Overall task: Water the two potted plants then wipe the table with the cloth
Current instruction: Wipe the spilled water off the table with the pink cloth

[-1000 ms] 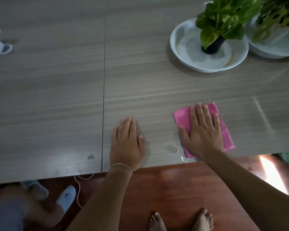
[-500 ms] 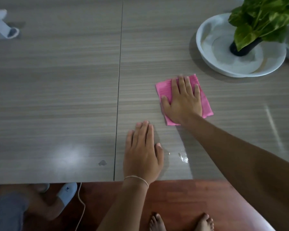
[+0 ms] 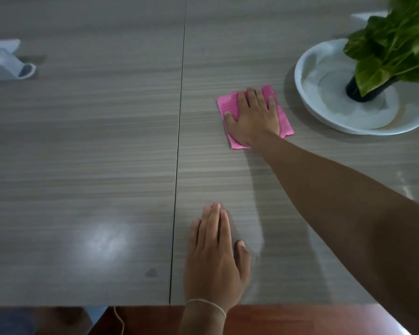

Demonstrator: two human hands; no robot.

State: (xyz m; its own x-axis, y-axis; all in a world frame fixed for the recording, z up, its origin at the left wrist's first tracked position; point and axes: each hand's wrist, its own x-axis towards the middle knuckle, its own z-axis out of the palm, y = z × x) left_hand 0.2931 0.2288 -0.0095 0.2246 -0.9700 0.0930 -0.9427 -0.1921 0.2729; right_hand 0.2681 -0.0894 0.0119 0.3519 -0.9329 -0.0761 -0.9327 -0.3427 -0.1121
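Observation:
A folded pink cloth (image 3: 228, 105) lies on the grey wood-grain table (image 3: 94, 153), just left of the plant's dish. My right hand (image 3: 254, 117) presses flat on the cloth with straight fingers, arm stretched far forward. My left hand (image 3: 214, 255) rests flat on the table near its front edge, fingers together. A green leafy potted plant (image 3: 392, 47) in a small black pot stands in a white round dish (image 3: 307, 97) at the right. The second plant is out of view.
A seam (image 3: 179, 141) runs front to back down the middle of the table. A pale grey-white object (image 3: 5, 61) lies at the far left. A small dark spot (image 3: 151, 273) marks the table near the front edge. Red-brown floor shows below the table edge.
My right hand has slid the pink cloth away from the front edge, towards the plant's dish. The left hand has stayed flat near the front edge. The view has shifted left and forward.

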